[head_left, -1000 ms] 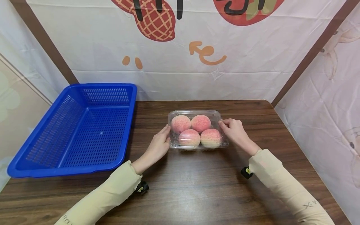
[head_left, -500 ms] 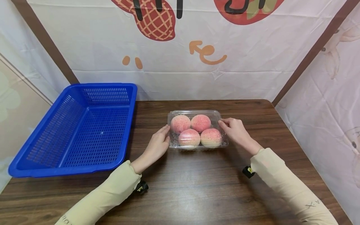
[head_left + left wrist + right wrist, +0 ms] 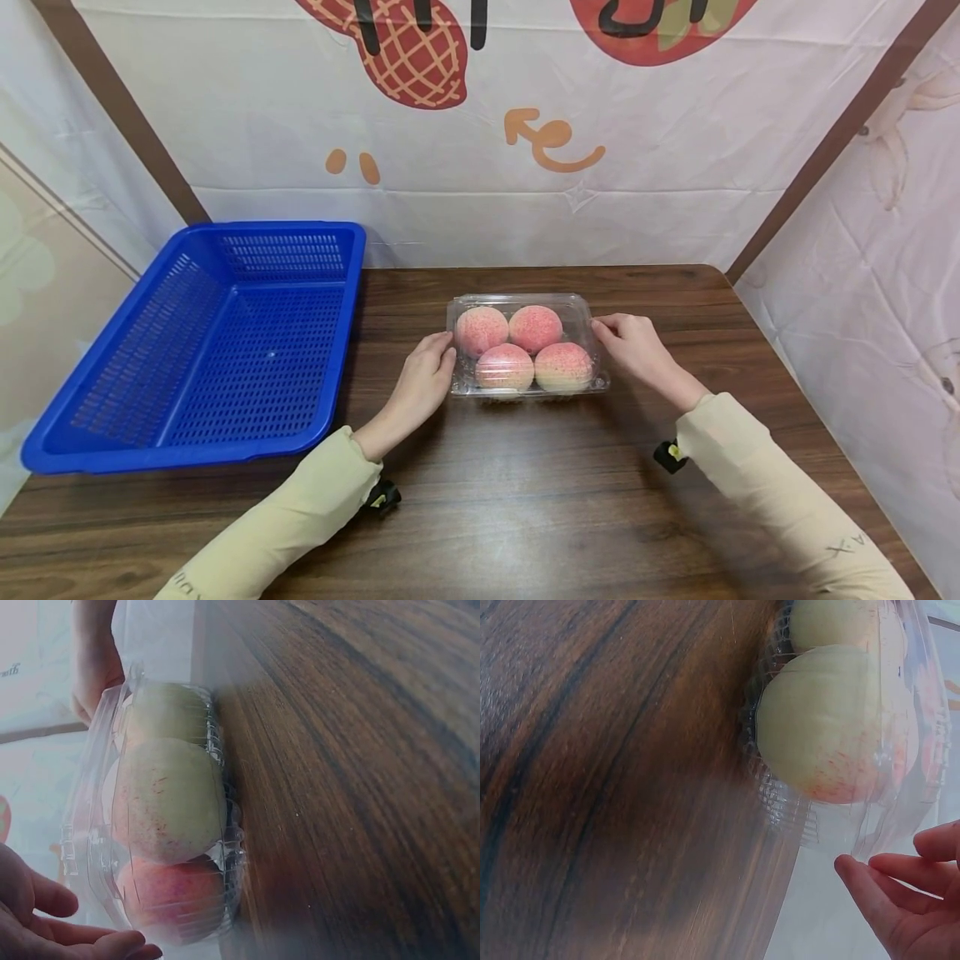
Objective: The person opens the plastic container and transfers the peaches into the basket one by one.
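Observation:
A clear plastic clamshell box (image 3: 465,387) lies on the table with several pink and pale yellow peaches (image 3: 505,368) inside. Its lid is down over them. My left hand (image 3: 422,375) is at the box's left side, fingertips right by the edge. In the left wrist view those fingers (image 3: 97,946) lie loosely extended beside the wall. On the right side, my right hand (image 3: 633,346) is close to the upper right edge. The right wrist view shows its fingers (image 3: 870,896) nearly straight, just beyond the box corner, gripping nothing.
To the left stands a large blue plastic basket (image 3: 341,367) with slotted walls, its rim higher than the tabletop. The dark wood table (image 3: 525,500) ends at a printed white curtain (image 3: 480,225) behind the box.
My right hand has drawn slightly right, away from the box edge. The left hand's thumb has shifted a little, while the box and peaches stay in place.

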Tool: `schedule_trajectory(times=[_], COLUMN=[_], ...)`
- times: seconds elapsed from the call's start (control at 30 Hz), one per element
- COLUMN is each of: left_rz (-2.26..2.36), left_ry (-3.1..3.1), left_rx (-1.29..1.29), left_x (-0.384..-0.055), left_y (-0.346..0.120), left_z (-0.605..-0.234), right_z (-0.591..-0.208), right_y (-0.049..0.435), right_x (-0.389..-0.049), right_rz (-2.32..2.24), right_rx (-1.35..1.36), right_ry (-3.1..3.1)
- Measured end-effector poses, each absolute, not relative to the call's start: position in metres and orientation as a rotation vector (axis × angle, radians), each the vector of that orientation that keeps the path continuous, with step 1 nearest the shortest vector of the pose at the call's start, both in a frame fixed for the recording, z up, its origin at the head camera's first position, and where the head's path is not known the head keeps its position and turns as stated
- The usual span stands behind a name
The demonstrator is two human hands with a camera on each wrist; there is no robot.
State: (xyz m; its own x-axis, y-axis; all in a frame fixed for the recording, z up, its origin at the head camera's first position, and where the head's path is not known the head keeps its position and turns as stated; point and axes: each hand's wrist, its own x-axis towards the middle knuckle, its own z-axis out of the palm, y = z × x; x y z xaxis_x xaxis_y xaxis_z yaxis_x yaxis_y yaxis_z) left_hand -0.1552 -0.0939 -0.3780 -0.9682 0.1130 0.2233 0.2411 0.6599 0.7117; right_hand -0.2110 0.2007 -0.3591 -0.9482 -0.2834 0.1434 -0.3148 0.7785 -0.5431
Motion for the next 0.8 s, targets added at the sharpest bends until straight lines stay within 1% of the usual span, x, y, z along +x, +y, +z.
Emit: schedule_trajectory(times=[0.27, 0.8], left_rz=[-1.257, -1.278], left_ry=[-2.750, -2.778], left_rx=[-0.271, -0.218], left_x=[-0.158, -0.161], left_y=[-0.092, -0.092], left_z=[-0.376, -0.377], right_z=[-0.360, -0.365], right_y=[0.207, 0.212], right_x=[-0.210, -0.199], right_rz=[0.891, 1.172], right_rx=[0.490, 0.276], right_ry=[-2.924, -3.045])
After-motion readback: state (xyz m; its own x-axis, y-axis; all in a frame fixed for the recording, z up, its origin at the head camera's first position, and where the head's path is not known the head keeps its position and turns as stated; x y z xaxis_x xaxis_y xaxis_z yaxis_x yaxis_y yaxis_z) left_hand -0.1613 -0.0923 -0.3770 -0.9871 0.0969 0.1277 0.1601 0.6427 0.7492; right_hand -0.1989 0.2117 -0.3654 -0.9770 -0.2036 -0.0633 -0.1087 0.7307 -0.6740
